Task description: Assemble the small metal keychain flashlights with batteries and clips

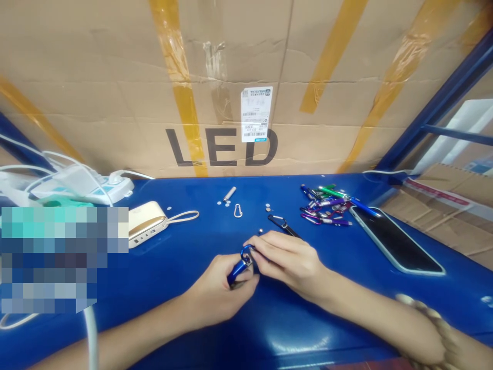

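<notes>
My left hand is closed around a small blue metal flashlight, which it holds tilted above the table. At its upper end is a blue carabiner clip, pinched by the fingertips of my right hand; those fingers partly hide the joint between the two. Just beyond my right hand lies a black flashlight with a clip. A tiny silvery piece sits near my right knuckles. Farther back are a loose silver carabiner, a silver tube and several small discs.
A pile of colourful small flashlights with clips lies at the right, beside a phone. At the left are a cream power bank with a strap, a power strip and cables. A large cardboard box stands behind the blue table.
</notes>
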`<state>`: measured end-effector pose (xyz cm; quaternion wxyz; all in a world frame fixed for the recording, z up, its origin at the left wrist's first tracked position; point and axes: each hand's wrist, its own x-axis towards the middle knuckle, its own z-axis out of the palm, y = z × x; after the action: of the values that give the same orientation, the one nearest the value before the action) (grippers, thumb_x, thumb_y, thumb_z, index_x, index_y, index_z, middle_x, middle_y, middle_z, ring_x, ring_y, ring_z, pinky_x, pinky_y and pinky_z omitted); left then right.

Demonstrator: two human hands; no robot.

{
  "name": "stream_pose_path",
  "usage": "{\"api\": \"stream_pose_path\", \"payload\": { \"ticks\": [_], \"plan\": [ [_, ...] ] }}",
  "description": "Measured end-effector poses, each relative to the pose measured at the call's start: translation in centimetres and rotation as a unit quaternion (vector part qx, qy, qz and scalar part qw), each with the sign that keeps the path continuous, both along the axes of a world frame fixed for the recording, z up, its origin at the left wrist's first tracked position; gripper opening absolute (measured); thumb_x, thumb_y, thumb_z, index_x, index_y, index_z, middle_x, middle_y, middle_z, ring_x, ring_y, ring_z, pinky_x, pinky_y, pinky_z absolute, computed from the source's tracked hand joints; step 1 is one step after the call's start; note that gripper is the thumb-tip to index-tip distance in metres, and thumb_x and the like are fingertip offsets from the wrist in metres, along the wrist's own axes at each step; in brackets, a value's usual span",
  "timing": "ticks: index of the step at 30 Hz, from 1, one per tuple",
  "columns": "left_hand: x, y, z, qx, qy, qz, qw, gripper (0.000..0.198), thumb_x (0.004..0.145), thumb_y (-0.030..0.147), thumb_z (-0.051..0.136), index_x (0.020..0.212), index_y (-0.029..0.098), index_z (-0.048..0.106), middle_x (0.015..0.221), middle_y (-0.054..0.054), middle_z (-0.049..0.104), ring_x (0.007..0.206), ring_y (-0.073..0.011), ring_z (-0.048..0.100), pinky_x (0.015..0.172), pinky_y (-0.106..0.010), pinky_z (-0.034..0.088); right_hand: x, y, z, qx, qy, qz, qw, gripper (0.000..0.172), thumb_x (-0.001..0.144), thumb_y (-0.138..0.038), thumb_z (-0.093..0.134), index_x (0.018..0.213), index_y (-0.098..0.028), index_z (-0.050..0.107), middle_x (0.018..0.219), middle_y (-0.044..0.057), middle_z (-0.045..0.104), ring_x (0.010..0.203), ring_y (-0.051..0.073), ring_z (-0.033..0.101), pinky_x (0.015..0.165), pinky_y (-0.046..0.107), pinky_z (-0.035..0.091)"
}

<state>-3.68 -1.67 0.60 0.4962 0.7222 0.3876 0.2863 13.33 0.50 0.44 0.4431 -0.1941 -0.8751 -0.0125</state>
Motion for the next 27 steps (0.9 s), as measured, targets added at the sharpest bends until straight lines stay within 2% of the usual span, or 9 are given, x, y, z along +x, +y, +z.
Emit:
{"api": "stream_pose_path", "payload": {
  "ticks": [4, 6, 10, 13, 16, 18, 21, 24, 27],
  "plan": [
    [-0.2, 0.2, 0.3, -0.02, 0.007, 0.03, 0.999, 0.033, 0.077, 0.018, 0.045, 0.057, 0.02, 0.019, 0.056, 0.007, 0.023, 0.052, -0.0068, 0.022, 0.048, -0.02, 0.024, 0.3, 0.3, 0.2, -0.024, -0.016, 0.0, 1.0, 0.014, 0.089, -0.014, 0.05, 0.101, -0.012, 0.057, 0.084, 0.007, 0.064, 0.076, 0.014, 0.061, 0.069, 0.024, 0.05],
    [-0.3, 0.6, 0.4, -0.011, 0.019, 0.041, 0.999, 0.033, 0.077, 0.02, 0.045, 0.057, 0.02, 0.02, 0.056, 0.007, 0.023, 0.052, -0.0068, 0.022, 0.048, -0.02, 0.024, 0.7, 0.6, 0.6, -0.065, -0.04, 0.011, 0.997, 0.016, 0.091, -0.017, 0.047, 0.102, -0.012, 0.058, 0.083, 0.007, 0.063, 0.074, 0.013, 0.06, 0.067, 0.024, 0.05],
    [-0.8, 1.6, 0.3, 0.047, 0.09, 0.058, 0.993, 0.022, 0.079, 0.026, 0.045, 0.06, 0.02, 0.033, 0.055, 0.007, 0.03, 0.052, -0.0078, 0.029, 0.051, -0.02, 0.028, 1.8, 1.4, 1.4, -0.193, -0.091, 0.04, 0.976, 0.027, 0.092, -0.024, 0.046, 0.117, -0.016, 0.055, 0.089, 0.005, 0.061, 0.081, 0.012, 0.058, 0.075, 0.024, 0.049],
    [-1.1, 1.9, -0.2, 0.071, 0.16, 0.064, 0.982, 0.007, 0.078, 0.027, 0.044, 0.075, 0.021, 0.043, 0.054, 0.007, 0.037, 0.049, -0.0092, 0.036, 0.051, -0.021, 0.03, 2.0, 1.6, 1.4, -0.305, -0.097, 0.041, 0.947, 0.048, 0.088, -0.03, 0.054, 0.134, -0.021, 0.041, 0.092, 0.003, 0.06, 0.081, 0.012, 0.057, 0.075, 0.025, 0.05],
    [-1.1, 1.7, -0.7, 0.09, 0.221, 0.056, 0.969, 0.014, 0.075, 0.023, 0.044, 0.09, 0.023, 0.042, 0.051, 0.009, 0.039, 0.044, -0.0108, 0.04, 0.049, -0.021, 0.03, 1.4, 1.1, 1.2, -0.38, -0.094, 0.051, 0.919, 0.058, 0.085, -0.036, 0.057, 0.138, -0.023, 0.036, 0.093, 0.002, 0.06, 0.078, 0.012, 0.056, 0.071, 0.024, 0.051],
    [-0.9, 1.3, -0.8, 0.109, 0.246, 0.057, 0.961, 0.021, 0.075, 0.021, 0.043, 0.095, 0.025, 0.039, 0.048, 0.011, 0.036, 0.041, -0.0115, 0.039, 0.048, -0.021, 0.029, 0.8, 0.6, 1.2, -0.386, -0.084, 0.052, 0.917, 0.051, 0.087, -0.034, 0.054, 0.135, -0.023, 0.041, 0.093, 0.002, 0.061, 0.077, 0.011, 0.056, 0.074, 0.024, 0.049],
    [-0.6, 1.0, -0.7, 0.121, 0.251, 0.06, 0.958, 0.019, 0.078, 0.023, 0.039, 0.097, 0.025, 0.035, 0.046, 0.012, 0.033, 0.039, -0.0124, 0.04, 0.048, -0.021, 0.03, 0.4, 0.2, 1.3, -0.36, -0.075, 0.023, 0.93, 0.044, 0.088, -0.028, 0.052, 0.132, -0.022, 0.046, 0.092, 0.002, 0.061, 0.079, 0.012, 0.056, 0.077, 0.026, 0.047],
    [-0.5, 0.9, -0.7, 0.112, 0.232, 0.07, 0.964, 0.018, 0.081, 0.027, 0.039, 0.098, 0.025, 0.033, 0.048, 0.012, 0.034, 0.041, -0.0124, 0.042, 0.048, -0.022, 0.031, 0.6, 0.3, 1.4, -0.337, -0.069, -0.01, 0.939, 0.038, 0.091, -0.027, 0.047, 0.128, -0.02, 0.05, 0.091, 0.004, 0.06, 0.083, 0.014, 0.056, 0.076, 0.027, 0.046],
    [-0.5, 1.1, -0.6, 0.084, 0.186, 0.088, 0.975, 0.02, 0.081, 0.028, 0.041, 0.099, 0.026, 0.032, 0.053, 0.011, 0.04, 0.044, -0.0111, 0.042, 0.05, -0.022, 0.033, 1.0, 0.7, 1.3, -0.331, -0.047, 0.007, 0.942, 0.033, 0.094, -0.025, 0.04, 0.123, -0.021, 0.055, 0.09, 0.004, 0.058, 0.083, 0.013, 0.055, 0.077, 0.026, 0.045]
  ]
}}
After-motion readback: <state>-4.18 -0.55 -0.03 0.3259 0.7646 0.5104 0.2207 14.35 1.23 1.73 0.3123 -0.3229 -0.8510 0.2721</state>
